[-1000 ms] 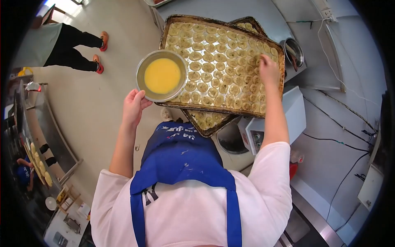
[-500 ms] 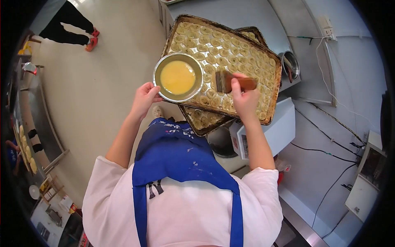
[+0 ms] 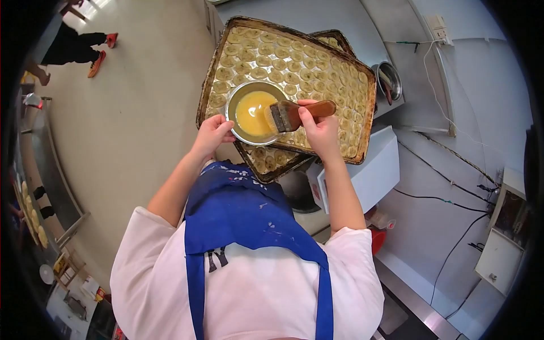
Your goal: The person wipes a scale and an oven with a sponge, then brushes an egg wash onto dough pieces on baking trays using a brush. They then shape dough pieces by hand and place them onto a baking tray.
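Note:
My left hand (image 3: 214, 135) grips the rim of a metal bowl (image 3: 232, 96), which holds yellow liquid (image 3: 252, 110) that looks like beaten egg. In my right hand (image 3: 321, 129) is a wide pastry brush (image 3: 294, 115) with a brown wooden handle. Its bristle end is inside the bowl, touching the liquid near the right side. Beneath both hands lies a baking tray (image 3: 370, 116) with dark, worn edges, covered in rows of small round flat dough pieces (image 3: 306, 74). A second tray (image 3: 272, 177), also carrying dough rounds, sticks out from under it at an angle.
A metal pot (image 3: 391, 82) with a handled tool inside stands right of the trays. Below is a white box-like lid (image 3: 362, 170). Cables (image 3: 447, 198) run along the right wall. At upper left a person's legs (image 3: 73, 48) show, and flat dough pieces lie on a board (image 3: 31, 212) far left.
The brush has moved left from above the dough rounds into the bowl. The bowl has shifted slightly right and down over the tray. At upper left, the other person's legs have moved.

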{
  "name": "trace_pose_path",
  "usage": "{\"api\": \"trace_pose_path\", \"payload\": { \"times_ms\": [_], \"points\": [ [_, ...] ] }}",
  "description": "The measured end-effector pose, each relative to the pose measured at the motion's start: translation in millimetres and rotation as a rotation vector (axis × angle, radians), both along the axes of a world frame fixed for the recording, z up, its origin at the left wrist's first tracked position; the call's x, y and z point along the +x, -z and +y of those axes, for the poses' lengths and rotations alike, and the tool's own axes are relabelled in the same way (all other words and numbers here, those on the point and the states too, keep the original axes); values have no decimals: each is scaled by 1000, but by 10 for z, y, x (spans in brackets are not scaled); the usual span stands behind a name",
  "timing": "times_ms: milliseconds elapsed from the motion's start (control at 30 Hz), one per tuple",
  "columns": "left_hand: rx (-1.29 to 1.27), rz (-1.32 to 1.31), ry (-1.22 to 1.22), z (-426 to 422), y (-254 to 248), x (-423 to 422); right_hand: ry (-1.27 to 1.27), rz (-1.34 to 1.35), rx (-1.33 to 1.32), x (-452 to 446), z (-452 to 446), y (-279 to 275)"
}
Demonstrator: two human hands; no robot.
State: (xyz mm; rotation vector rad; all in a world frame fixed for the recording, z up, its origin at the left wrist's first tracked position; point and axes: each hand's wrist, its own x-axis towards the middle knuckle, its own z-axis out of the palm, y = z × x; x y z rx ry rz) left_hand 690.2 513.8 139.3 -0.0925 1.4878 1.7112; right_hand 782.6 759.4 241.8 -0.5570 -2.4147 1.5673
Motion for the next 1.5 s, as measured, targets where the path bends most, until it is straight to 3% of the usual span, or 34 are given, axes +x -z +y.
{"api": "trace_pose_path", "payload": {
  "times_ms": [100,133,333,433,533,600,700,733,900,1000,1067,1100,1167,1267,1333,1433,1500],
  "points": [
    [-3,-7,-52,1,-12,53,110,197,-360,-19,-38,67],
    [-7,-8,-73,-41,-31,78,22,106,-270,-14,109,179],
    [-121,21,-194,-223,-128,239,228,128,-272,-169,758,556],
    [-140,27,-275,-324,-181,342,-135,42,-121,-140,880,1075],
    [-166,35,-341,-433,-248,430,64,-105,253,-217,1411,1007],
    [-171,26,-383,-557,-304,481,232,-314,592,-267,1721,657],
    [-144,8,-432,-686,-347,447,128,1,1033,-231,1938,923],
    [-142,2,-443,-726,-370,415,32,9,1065,-259,1763,927],
    [-64,8,-419,-1078,-393,97,-275,91,482,-185,-50,645],
    [-37,11,-344,-1329,-352,-204,-195,-115,166,-159,-178,693],
    [-27,8,-301,-1460,-321,-429,90,-456,512,-174,243,704],
    [-1,5,-275,-1538,-283,-546,258,-260,650,-147,340,611],
    [17,19,-193,-1676,-261,-783,376,-146,1063,3,685,849],
    [15,4,-125,-1726,-280,-1113,394,-225,979,-177,244,972],
    [-9,6,-75,-1726,-326,-1298,298,-109,683,-476,-552,783],
    [3,-22,-9,-1690,-337,-1585,260,-221,483,-736,-1039,590],
    [-10,-16,44,-1602,-368,-1786,419,71,170,-864,-1002,522]
  ]
}}
